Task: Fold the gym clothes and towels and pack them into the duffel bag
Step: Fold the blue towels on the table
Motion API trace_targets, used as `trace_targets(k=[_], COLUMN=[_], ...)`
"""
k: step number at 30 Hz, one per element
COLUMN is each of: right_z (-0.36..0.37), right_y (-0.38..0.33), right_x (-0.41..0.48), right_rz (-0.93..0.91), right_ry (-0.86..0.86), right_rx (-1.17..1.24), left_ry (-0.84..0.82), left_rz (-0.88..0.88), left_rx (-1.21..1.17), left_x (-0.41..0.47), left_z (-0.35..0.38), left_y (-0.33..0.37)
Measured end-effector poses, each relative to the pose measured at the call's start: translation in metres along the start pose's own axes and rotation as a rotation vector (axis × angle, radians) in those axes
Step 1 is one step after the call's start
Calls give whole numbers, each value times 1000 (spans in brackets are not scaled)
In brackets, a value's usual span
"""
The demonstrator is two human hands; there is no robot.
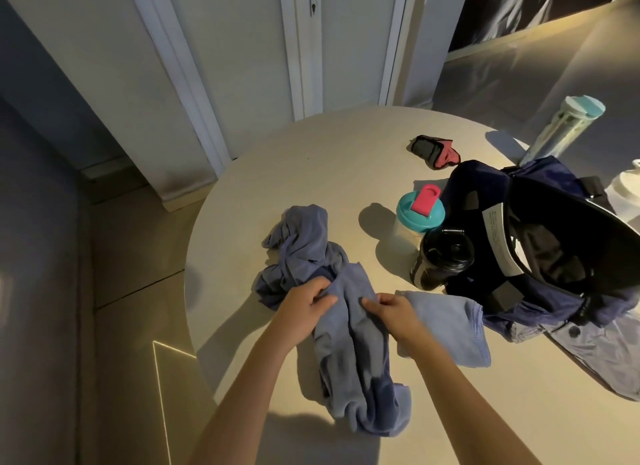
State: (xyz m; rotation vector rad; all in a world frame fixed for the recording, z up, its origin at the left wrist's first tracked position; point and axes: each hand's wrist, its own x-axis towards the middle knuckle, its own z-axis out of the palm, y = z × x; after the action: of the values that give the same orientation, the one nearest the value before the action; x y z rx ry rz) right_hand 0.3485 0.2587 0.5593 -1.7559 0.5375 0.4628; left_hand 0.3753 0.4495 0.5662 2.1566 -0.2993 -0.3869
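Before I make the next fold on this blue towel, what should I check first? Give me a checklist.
1. Grip: left hand and right hand both pinch the blue towel: ok.
2. Towel flat: bunched, creased: not ok.
3. The duffel bag is open: ok.
4. The teal-lidded shaker and black bottle stand apart from the towel: ok.
5. Room left in bag: interior dark, cannot tell.

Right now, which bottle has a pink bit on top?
The short shaker with the teal lid. The black bottle beside it and the tall bottle behind the duffel bag have none.
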Motion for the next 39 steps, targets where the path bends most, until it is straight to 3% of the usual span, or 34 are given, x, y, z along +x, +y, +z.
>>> trace_targets(k=[3, 9, 13, 15, 18, 23, 27, 32, 34, 36, 39], right_z=[-17, -46, -50, -47, -43, -39, -34, -32, -29, -25, -19], right_y=[-5, -24, -29, -32, -35, -47, -60, -87, -97, -96, -73], right_x=[-6, -4, -2, 1, 11, 26, 41, 63, 72, 80, 77], right_rz=[-105, -290, -330, -329, -323, -289, -290, -355, -335, -273, -140], right_ry=[109, 301, 271, 308, 370, 421, 443, 521, 455, 354, 265], right_rx=[91, 211, 196, 187, 130, 71, 79, 75, 21, -89, -220], left_ry=[28, -334, -49, 13, -61, -335, -182, 175, 294, 279, 262], left_rz=[-90, -318, -304, -303, -325, -356, -275, -155, -164, -218, -227], left_rx=[13, 240, 45, 10, 133, 369, 329, 182, 99, 1, 60], left_x=[-4, -18, -15, -9, 6, 33, 58, 100, 113, 114, 94], left_z=[-15, -61, -79, -89, -106, -145, -166, -175, -165, -145, -108], left_y=[13, 15, 17, 17, 16, 20, 25, 26, 19, 15, 2])
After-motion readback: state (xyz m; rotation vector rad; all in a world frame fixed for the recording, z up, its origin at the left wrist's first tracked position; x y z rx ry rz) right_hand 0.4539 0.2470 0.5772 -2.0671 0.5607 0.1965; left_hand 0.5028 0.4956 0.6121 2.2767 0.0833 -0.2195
